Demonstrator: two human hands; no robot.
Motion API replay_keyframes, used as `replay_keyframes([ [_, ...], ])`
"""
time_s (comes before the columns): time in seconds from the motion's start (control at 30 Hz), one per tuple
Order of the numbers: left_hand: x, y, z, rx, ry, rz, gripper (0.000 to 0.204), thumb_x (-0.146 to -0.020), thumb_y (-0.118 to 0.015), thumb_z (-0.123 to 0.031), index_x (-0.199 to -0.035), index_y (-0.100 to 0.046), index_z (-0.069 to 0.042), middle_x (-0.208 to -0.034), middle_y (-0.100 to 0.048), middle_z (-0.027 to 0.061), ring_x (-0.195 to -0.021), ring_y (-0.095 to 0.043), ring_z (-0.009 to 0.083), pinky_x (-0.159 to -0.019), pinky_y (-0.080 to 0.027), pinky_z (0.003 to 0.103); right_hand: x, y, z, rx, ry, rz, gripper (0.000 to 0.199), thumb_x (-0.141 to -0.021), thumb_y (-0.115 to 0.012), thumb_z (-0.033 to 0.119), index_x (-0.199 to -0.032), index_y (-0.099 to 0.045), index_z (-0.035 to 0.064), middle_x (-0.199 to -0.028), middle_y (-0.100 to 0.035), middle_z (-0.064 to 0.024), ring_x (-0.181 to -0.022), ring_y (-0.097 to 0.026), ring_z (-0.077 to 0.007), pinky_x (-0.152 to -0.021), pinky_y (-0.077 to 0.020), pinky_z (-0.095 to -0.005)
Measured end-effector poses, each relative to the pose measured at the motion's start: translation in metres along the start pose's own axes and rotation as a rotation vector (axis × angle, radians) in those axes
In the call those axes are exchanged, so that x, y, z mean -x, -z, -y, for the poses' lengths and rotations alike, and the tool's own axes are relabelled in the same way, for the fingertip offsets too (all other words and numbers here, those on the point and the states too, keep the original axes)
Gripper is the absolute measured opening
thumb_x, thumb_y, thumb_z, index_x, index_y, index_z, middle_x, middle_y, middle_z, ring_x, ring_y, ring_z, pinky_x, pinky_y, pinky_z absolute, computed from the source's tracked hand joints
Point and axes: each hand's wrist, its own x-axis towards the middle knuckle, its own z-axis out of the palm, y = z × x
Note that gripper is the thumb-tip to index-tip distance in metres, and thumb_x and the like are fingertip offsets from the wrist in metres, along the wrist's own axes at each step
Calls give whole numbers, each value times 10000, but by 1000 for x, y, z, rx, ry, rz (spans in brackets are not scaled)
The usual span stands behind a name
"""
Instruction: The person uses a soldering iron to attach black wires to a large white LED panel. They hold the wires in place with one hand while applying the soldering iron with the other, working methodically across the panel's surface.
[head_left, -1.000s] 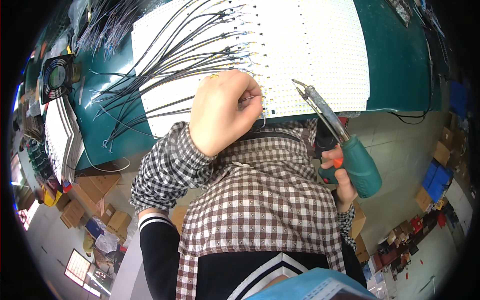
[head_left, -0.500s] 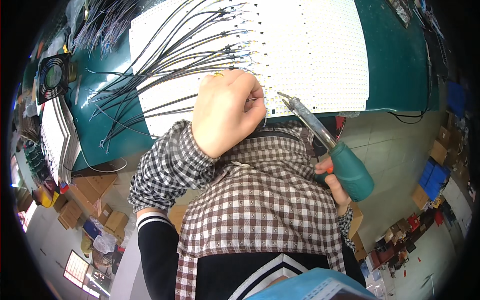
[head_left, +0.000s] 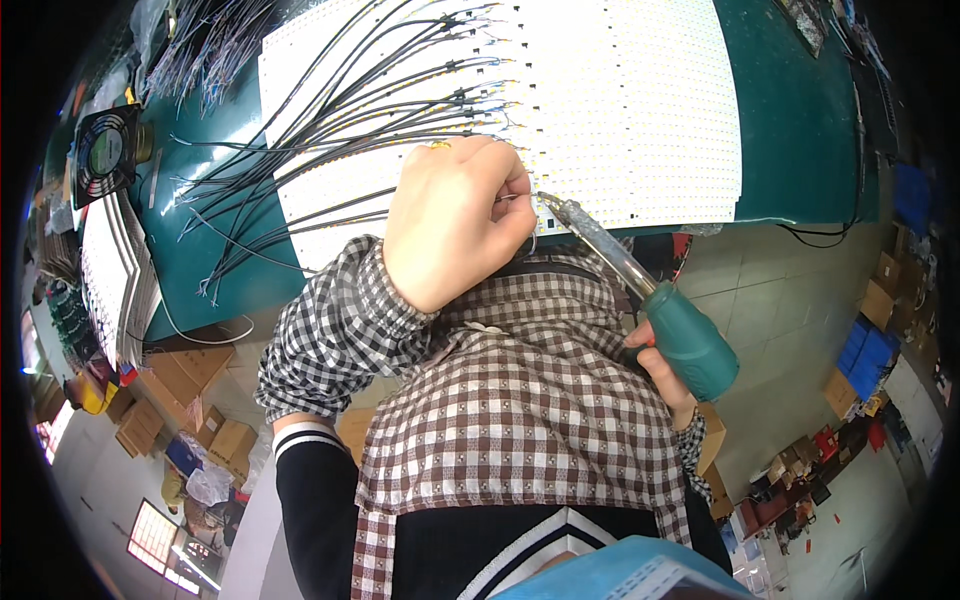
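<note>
My left hand [head_left: 455, 225] is closed over the near part of a white LED board sheet [head_left: 665, 110], its thumb and forefinger pinching a thin wire [head_left: 515, 197]. My right hand [head_left: 667, 378] grips a soldering iron [head_left: 697, 345] by its thick green handle. The iron's tip slants up and left and reaches the board right by the pinched wire end; whether it touches the wire is too small to tell. Several black cables [head_left: 350, 120] lie across the board's left half, their thin coloured ends in a row near its middle.
On the green table [head_left: 800, 130] a small black fan [head_left: 107, 155] stands at the left, above a stack of white boards [head_left: 115, 270]. Loose thin wires [head_left: 205, 50] are bunched at the far left. Cardboard boxes [head_left: 230, 450] sit on the floor.
The soldering iron has moved left and slightly down with my right hand, bringing its tip up to the wire end at my left fingertips. My left hand has barely moved.
</note>
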Motion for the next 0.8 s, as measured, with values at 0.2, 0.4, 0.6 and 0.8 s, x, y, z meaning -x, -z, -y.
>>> replay_keyframes([
  [0.2, -1, 1, -1, -9, -1, 3, 82, -771, -720, -26, -773, -641, -45, -706, -624, 60, -630, -617, 205, -592, -489, 340, -7, -1, 7, 4, 11, 18, 618, -763, -924, 135, -1261, -642, -97, -848, -773, -83, -784, -760, -152, -750, -607, -294],
  [0.4, -1, 1, 0, -7, 5, 8, 83, -774, -721, -34, -774, -641, -54, -708, -624, 55, -630, -615, 202, -591, -484, 344, -8, -1, 7, 27, 33, 26, 607, -767, -917, 130, -1259, -643, -98, -853, -771, -84, -791, -757, -156, -751, -605, -289],
  [0.6, -1, 1, 0, -9, 0, 7, 82, -774, -721, -35, -775, -642, -55, -707, -625, 53, -630, -616, 201, -592, -486, 340, -1, -2, 2, -91, -50, -14, 603, -776, -913, 132, -1258, -638, -103, -871, -770, -96, -803, -755, -164, -762, -609, -297],
  [0.8, -1, 1, 0, -11, -4, 2, 80, -773, -717, -31, -768, -641, -54, -704, -626, 52, -627, -618, 199, -594, -491, 338, -1, -1, -1, -102, -31, -14, 585, -795, -912, 152, -1243, -638, -105, -885, -768, -102, -816, -753, -169, -770, -614, -304],
])
